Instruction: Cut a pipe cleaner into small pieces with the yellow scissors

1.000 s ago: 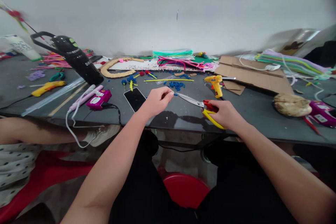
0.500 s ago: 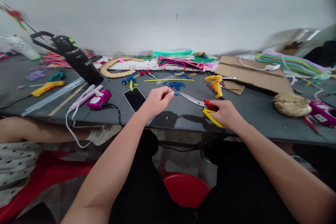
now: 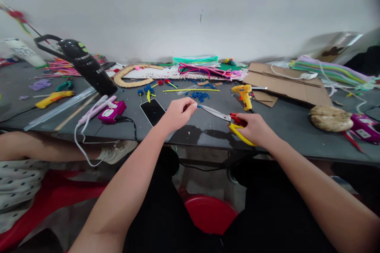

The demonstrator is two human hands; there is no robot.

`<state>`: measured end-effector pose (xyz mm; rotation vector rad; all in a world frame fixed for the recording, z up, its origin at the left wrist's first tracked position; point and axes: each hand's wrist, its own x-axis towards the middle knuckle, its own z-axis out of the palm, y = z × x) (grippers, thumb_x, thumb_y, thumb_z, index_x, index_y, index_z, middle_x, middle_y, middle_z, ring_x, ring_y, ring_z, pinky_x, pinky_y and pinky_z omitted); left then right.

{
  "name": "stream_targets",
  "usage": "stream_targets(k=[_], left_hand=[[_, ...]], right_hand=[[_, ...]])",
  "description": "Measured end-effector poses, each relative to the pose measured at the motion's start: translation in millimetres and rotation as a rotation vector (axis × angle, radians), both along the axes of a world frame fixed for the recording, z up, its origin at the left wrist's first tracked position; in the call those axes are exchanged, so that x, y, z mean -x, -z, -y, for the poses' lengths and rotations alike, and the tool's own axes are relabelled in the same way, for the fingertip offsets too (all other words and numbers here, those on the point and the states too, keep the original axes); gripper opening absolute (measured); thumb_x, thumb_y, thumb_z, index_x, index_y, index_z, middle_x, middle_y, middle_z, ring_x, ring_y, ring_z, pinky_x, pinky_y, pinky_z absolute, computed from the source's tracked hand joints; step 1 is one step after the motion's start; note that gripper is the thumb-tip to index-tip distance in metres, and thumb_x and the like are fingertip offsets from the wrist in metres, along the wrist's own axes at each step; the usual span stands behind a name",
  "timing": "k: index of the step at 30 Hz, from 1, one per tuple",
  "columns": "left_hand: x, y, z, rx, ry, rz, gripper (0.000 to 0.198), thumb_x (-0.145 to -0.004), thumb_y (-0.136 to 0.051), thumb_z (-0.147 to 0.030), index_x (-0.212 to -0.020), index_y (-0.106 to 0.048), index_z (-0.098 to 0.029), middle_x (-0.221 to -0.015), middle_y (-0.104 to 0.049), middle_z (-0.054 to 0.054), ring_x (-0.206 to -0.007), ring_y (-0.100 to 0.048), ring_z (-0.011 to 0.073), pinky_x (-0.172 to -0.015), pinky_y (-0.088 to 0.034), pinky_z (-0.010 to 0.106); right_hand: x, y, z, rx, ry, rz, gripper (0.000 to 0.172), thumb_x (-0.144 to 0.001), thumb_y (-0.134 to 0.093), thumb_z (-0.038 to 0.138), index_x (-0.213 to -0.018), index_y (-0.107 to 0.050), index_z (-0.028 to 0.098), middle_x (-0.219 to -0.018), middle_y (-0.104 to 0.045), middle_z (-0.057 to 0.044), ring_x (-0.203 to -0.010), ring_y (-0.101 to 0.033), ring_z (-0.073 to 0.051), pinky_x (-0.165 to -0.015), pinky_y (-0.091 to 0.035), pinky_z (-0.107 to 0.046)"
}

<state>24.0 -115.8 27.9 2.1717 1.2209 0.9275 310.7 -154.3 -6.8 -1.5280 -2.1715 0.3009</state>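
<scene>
My right hand (image 3: 254, 129) grips the red and yellow handles of a pair of scissors (image 3: 218, 114), whose blades point left across the dark table (image 3: 285, 122). My left hand (image 3: 178, 113) is pinched on a small blue piece (image 3: 196, 106) right at the blade tips. Just beyond lies a little heap of cut blue pieces (image 3: 199, 95). A black phone (image 3: 152, 111) lies flat beside my left hand.
A yellow glue gun (image 3: 245, 95) stands behind the scissors, cardboard (image 3: 286, 83) to its right. A black bottle (image 3: 84, 65), a pink device with white cable (image 3: 111, 111), pipe cleaners (image 3: 204, 71) and a tan lump (image 3: 330, 118) crowd the table. Another person's arm (image 3: 44, 148) lies at left.
The scissor blades drew back a little from my left fingers, then returned to meet them. Both hands have stayed where they were.
</scene>
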Motion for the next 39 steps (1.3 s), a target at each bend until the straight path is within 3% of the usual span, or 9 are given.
stream_targets(k=[11, 16, 27, 39], left_hand=[[-0.6, -0.5, 0.4, 0.006, -0.006, 0.006, 0.027, -0.093, -0.049, -0.034, -0.077, -0.061, -0.016, -0.065, -0.059, -0.001, -0.057, -0.046, 0.0104, -0.058, -0.035, 0.025], [-0.8, -0.4, 0.1, 0.009, -0.004, 0.001, 0.028, -0.093, -0.049, -0.034, -0.075, -0.061, -0.016, -0.065, -0.059, 0.0, -0.058, -0.048, 0.0113, -0.059, -0.036, 0.026], [-1.0, -0.5, 0.4, -0.003, 0.001, 0.001, 0.029, -0.093, -0.048, -0.035, -0.075, -0.06, -0.016, -0.065, -0.059, 0.0, -0.058, -0.047, 0.0115, -0.058, -0.035, 0.026], [-0.3, -1.4, 0.9, -0.014, 0.008, -0.008, 0.028, -0.093, -0.047, -0.034, -0.075, -0.06, -0.016, -0.066, -0.06, 0.0, -0.059, -0.048, 0.0118, -0.058, -0.036, 0.026]], right_hand=[[-1.6, 3.8, -0.9, 0.028, 0.011, 0.008, 0.029, -0.076, -0.062, 0.042, -0.062, -0.052, 0.018, -0.056, -0.043, 0.003, -0.056, -0.033, -0.011, -0.052, -0.028, -0.026], [-0.8, 1.2, -0.1, 0.034, 0.057, -0.018, 0.033, -0.075, -0.064, 0.042, -0.059, -0.045, 0.019, -0.055, -0.04, 0.004, -0.056, -0.031, -0.011, -0.052, -0.026, -0.026], [0.5, 0.9, 0.0, 0.017, 0.004, -0.023, 0.033, -0.074, -0.064, 0.039, -0.059, -0.04, 0.02, -0.055, -0.04, 0.004, -0.056, -0.03, -0.01, -0.052, -0.025, -0.026], [-1.1, 2.3, -0.8, 0.021, 0.023, -0.01, 0.027, -0.075, -0.063, 0.041, -0.063, -0.054, 0.018, -0.057, -0.044, 0.002, -0.057, -0.033, -0.011, -0.053, -0.029, -0.026]])
